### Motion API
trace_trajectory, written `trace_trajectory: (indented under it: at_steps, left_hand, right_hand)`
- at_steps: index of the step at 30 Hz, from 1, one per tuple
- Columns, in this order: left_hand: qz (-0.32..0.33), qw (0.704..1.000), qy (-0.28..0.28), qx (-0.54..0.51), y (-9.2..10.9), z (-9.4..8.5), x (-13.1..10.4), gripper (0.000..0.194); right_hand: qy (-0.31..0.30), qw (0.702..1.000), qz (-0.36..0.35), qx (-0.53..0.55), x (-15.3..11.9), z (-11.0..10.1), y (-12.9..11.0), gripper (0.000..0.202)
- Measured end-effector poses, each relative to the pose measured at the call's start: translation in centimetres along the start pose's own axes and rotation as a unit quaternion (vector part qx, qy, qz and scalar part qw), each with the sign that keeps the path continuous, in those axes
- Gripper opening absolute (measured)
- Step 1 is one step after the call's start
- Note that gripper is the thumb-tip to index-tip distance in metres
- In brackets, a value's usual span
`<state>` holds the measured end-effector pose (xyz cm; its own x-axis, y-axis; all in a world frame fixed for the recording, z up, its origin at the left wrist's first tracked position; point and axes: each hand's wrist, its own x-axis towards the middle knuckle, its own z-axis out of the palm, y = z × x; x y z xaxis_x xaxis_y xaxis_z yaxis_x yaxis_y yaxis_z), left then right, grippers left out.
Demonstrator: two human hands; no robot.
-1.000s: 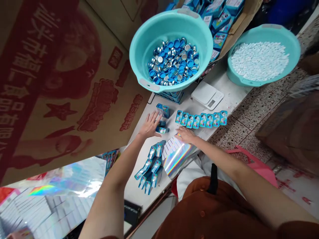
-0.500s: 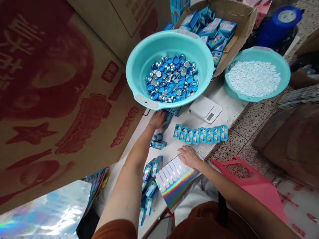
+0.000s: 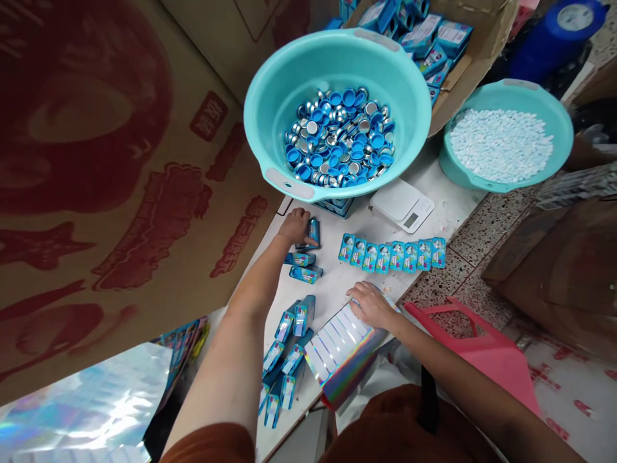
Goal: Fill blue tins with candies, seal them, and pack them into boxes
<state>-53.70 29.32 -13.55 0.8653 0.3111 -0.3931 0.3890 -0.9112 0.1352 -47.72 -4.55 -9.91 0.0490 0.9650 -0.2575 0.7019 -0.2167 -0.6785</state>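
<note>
My left hand (image 3: pixel 295 226) has its thumb and fingers around a small blue box (image 3: pixel 313 233), which stands on the white table just below the large basin. Two similar blue boxes (image 3: pixel 306 274) lie close by on its near side. My right hand (image 3: pixel 371 305), fingers bent, is on the upper end of a shiny rainbow sticker sheet (image 3: pixel 332 347) with pale strip labels; its thumb is hidden. The sheet bends down over the table's front edge. Several more blue boxes (image 3: pixel 288 392) stand in a cluster left of the sheet.
A large turquoise basin (image 3: pixel 270 96) holds silver-and-blue caps. A smaller basin (image 3: pixel 463 177) holds white tablets. Between them sits a white scale (image 3: pixel 402 204). Several printed blue packs (image 3: pixel 383 257) form a row. A big carton (image 3: pixel 193 193) walls the left; a pink stool (image 3: pixel 477 347) stands right.
My left hand has drawn a blue box away from under the basin's rim, toward the two others. My right hand stays on the sheet. The camera view has shifted slightly.
</note>
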Motion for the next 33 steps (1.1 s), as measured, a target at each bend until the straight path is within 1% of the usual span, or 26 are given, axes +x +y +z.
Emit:
trace_trajectory:
  at_steps: [2, 6, 8, 10, 12, 15, 17, 19, 22, 24, 25, 27, 30, 33]
  left_hand:
    - [-0.006, 0.999, 0.001, -0.035, -0.3, 0.0, -1.2, 0.083]
    - [0.020, 0.999, 0.019, -0.032, -0.6, -0.5, -4.4, 0.045]
    - [0.029, 0.998, 0.040, -0.035, -0.5, -0.5, -6.2, 0.037]
    - [0.031, 0.996, 0.057, -0.057, -0.4, -0.4, -7.9, 0.038]
    - [0.038, 0.993, 0.062, -0.088, -0.3, -0.3, -9.1, 0.040]
    - [0.060, 0.987, 0.057, -0.136, -0.2, -0.5, -10.0, 0.044]
    - [0.074, 0.984, 0.058, -0.148, -0.2, -0.7, -10.5, 0.050]
    - [0.091, 0.985, 0.052, -0.134, -0.3, -0.9, -11.1, 0.066]
    - [0.110, 0.990, 0.023, -0.090, 0.0, -0.5, -12.5, 0.101]
    - [0.101, 0.993, 0.014, -0.067, 0.7, 0.0, -13.4, 0.110]
    - [0.090, 0.994, 0.019, -0.061, 1.1, 0.4, -13.6, 0.110]
    - [0.058, 0.995, 0.045, -0.064, 2.0, 1.0, -13.7, 0.103]
    - [0.010, 0.992, 0.084, -0.090, 3.4, 1.7, -13.1, 0.088]
    - [-0.034, 0.987, 0.111, -0.111, 5.4, 2.1, -12.6, 0.081]
  right_hand:
    - [0.001, 1.000, 0.005, -0.001, -0.1, -0.1, 0.2, 0.022]
    - [0.001, 1.000, 0.011, -0.003, -0.4, -0.2, 0.4, 0.022]
    - [0.000, 1.000, 0.011, -0.006, -0.6, -0.2, 0.3, 0.022]
    - [-0.001, 1.000, 0.008, -0.008, -0.9, -0.2, 0.3, 0.022]
    - [-0.001, 1.000, 0.003, -0.009, -1.1, -0.2, 0.2, 0.022]
    - [-0.003, 1.000, 0.002, -0.011, -1.4, -0.3, 0.2, 0.023]
    - [-0.005, 1.000, 0.005, -0.016, -1.5, -0.4, 0.2, 0.023]
    - [-0.004, 1.000, 0.007, -0.020, -1.5, -0.5, 0.3, 0.023]
    - [0.002, 1.000, 0.009, -0.025, -1.5, -0.5, 0.4, 0.023]
    - [0.003, 1.000, 0.010, -0.027, -1.6, -0.4, 0.4, 0.023]
    - [0.003, 1.000, 0.010, -0.028, -1.7, -0.3, 0.4, 0.023]
    - [0.003, 1.000, 0.008, -0.028, -1.8, -0.2, 0.4, 0.023]
    - [-0.002, 1.000, -0.003, -0.019, -2.1, -0.4, 0.4, 0.023]
    - [-0.014, 1.000, -0.013, 0.011, -2.7, -1.2, 0.6, 0.020]
